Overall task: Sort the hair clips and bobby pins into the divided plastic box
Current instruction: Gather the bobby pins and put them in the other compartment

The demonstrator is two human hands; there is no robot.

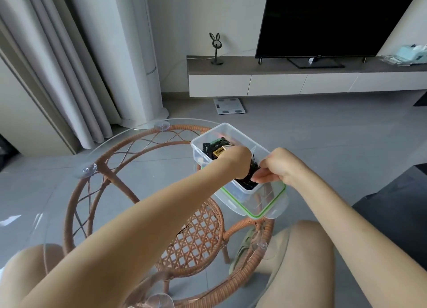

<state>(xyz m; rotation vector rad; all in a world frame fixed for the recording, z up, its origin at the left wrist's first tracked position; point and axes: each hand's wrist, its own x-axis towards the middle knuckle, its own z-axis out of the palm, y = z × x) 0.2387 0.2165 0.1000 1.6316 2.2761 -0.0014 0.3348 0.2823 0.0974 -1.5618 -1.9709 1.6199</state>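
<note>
A clear divided plastic box (pixel 231 129) stands on its green-rimmed lid (pixel 268 211) at the right side of a round glass table. Black, green and gold hair clips (pixel 217 147) fill its far compartment. Black bobby pins (pixel 247 182) fill the near one. My left hand (pixel 238 159) reaches down into the box, its fingers hidden inside. My right hand (pixel 273 166) is at the box's right wall, with fingers and thumb pinched together over the bobby pins (pixel 254 165); whether they hold any I cannot tell.
The glass tabletop (pixel 129 132) rests on a rattan frame (pixel 111 166) with suction cups. My knees sit below the table's near edge. A dark sofa (pixel 392 199) is at the right. A TV unit (pixel 300 81) and curtains stand across the tiled floor.
</note>
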